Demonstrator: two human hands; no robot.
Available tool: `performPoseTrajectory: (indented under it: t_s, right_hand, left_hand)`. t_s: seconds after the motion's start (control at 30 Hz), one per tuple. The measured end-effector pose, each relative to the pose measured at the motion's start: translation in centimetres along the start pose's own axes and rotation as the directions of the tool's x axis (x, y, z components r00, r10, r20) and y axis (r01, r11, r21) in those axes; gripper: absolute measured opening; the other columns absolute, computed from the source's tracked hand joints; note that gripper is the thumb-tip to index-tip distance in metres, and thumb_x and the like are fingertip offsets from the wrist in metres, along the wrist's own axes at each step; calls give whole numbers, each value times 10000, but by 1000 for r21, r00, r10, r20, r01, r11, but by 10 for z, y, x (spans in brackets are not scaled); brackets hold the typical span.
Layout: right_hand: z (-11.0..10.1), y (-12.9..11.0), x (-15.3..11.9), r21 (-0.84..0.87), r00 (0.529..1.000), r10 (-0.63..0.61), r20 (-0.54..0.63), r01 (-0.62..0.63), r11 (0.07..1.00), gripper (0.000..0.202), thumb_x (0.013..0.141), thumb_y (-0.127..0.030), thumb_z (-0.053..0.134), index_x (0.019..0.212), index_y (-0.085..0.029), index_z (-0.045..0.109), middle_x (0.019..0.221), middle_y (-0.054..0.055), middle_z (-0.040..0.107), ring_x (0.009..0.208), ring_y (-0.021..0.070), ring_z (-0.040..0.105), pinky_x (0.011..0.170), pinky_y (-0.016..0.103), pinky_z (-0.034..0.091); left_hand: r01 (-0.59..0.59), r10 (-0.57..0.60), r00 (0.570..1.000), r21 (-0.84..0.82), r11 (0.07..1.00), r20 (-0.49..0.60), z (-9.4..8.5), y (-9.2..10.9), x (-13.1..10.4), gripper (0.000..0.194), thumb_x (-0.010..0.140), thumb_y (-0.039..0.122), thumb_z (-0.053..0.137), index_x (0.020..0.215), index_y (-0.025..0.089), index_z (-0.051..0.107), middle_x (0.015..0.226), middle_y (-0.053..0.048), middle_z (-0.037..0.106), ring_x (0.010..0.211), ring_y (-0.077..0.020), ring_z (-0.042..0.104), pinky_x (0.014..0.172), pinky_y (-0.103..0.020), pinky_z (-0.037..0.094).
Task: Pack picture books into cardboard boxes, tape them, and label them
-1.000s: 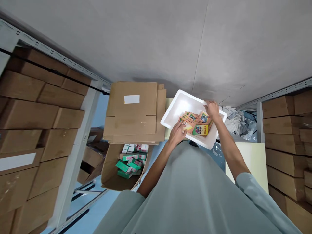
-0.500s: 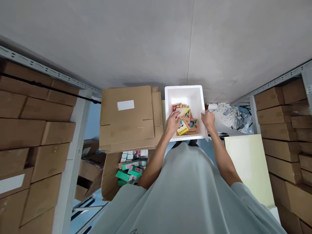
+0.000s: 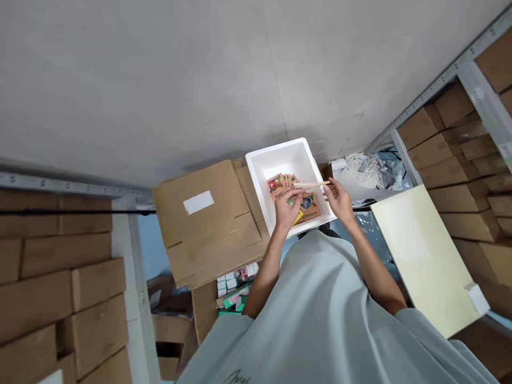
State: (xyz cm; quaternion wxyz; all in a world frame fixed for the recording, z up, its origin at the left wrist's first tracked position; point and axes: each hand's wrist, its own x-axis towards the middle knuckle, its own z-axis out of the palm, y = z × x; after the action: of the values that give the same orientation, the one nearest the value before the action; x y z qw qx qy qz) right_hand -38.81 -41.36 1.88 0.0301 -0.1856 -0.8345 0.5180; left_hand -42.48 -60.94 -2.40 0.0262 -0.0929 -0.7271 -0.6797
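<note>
While our left hand (image 3: 286, 212) and right hand (image 3: 341, 202) pinch 1 thin packet (image 3: 314, 185) in nearly closed grips above the white bin (image 3: 285, 159), we judge several orange packets (image 3: 311, 213) left inside.

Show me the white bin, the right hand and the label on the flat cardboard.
White bin (image 3: 285, 157), head view: far inner wall.
Right hand (image 3: 340, 203), head view: middle of the hand.
Label (image 3: 199, 202), head view: its middle.

left hand (image 3: 286, 211), right hand (image 3: 340, 202) | holding thin packet (image 3: 311, 185) | orange packs (image 3: 311, 204) in white bin (image 3: 286, 156)
</note>
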Motion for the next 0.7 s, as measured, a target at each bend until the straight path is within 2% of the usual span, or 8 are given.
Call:
performPoseTrajectory:
  t_s: [0.1, 0.2, 0.33, 0.4, 0.53, 0.57, 0.6, 0.7]
  right_hand:
    - [-31, -6, -40, 298, 982, 125, -140, -79, 951, 726, 946, -712, 709, 1483, -229, 635, 1089, 108, 815, 879, 249, 790, 735, 369, 670]
    - [-61, -6, -79, 420, 920, 225, -321, -74, 904, 787, 896, -643, 810, 1546, -270, 571, 1077, 74, 812, 891, 236, 785, 743, 357, 672]
    - [-102, 12, -125, 467, 777, 316, -545, -32, 884, 833, 876, -592, 837, 1593, -301, 529, 1101, 48, 816, 897, 212, 776, 781, 355, 671]
    - [-124, 27, -148, 499, 706, 364, -608, -17, 866, 814, 850, -586, 855, 1552, -282, 576, 1095, 52, 824, 915, 222, 779, 802, 373, 676]
    - [-167, 57, -191, 585, 582, 462, -669, 30, 810, 737, 784, -601, 899, 1397, -246, 693, 1106, 81, 838, 992, 269, 796, 841, 421, 687]
    - [-178, 65, -200, 604, 562, 481, -673, 41, 796, 719, 771, -608, 908, 1358, -241, 713, 1113, 88, 840, 1003, 278, 799, 848, 430, 689]
    - [-189, 74, -208, 619, 548, 496, -673, 51, 784, 702, 760, -619, 914, 1321, -238, 731, 1119, 94, 841, 1011, 287, 803, 849, 436, 690]
    - [-227, 102, -229, 650, 525, 528, -668, 66, 757, 667, 738, -659, 918, 1225, -228, 768, 1118, 106, 845, 1015, 302, 808, 835, 441, 695]
  left_hand:
    - [-277, 277, 943, -23, 960, 186, 25, 31, -2, 248, 997, 128, 593, 955, 227, 816, 1136, -76, 835, 1183, -249, 770, 1093, -465, 616]
    - [-486, 472, 782, -75, 871, 408, 63, 53, -16, 269, 947, 58, 593, 940, 235, 796, 1319, -79, 805, 1380, -283, 686, 1188, -523, 568]
    - [-525, 557, 551, -261, 810, 622, 114, 72, -48, 288, 903, 42, 589, 941, 244, 790, 1422, -78, 759, 1496, -303, 597, 1196, -530, 567]
    - [-453, 566, 508, -358, 817, 650, 138, 83, -62, 269, 907, 50, 577, 845, 241, 755, 1408, -71, 762, 1512, -308, 577, 1214, -541, 541]
    - [-93, 250, 689, -260, 961, 680, 193, 101, -80, 120, 983, 194, 624, 1001, 225, 739, 1456, -131, 706, 1400, -299, 648, 1158, -511, 562]
    - [41, 122, 693, -208, 977, 711, 210, 103, -84, 151, 993, 263, 651, 1108, 220, 739, 1434, -149, 712, 1341, -293, 682, 1112, -486, 588]
    - [169, 5, 655, -154, 974, 755, 229, 105, -88, 239, 993, 333, 677, 1192, 212, 733, 1391, -158, 731, 1281, -288, 712, 1069, -463, 606]
    - [398, -200, 450, 5, 917, 870, 288, 109, -104, 382, 932, 495, 764, 1152, 183, 779, 1191, -139, 807, 1121, -284, 764, 1020, -435, 612]
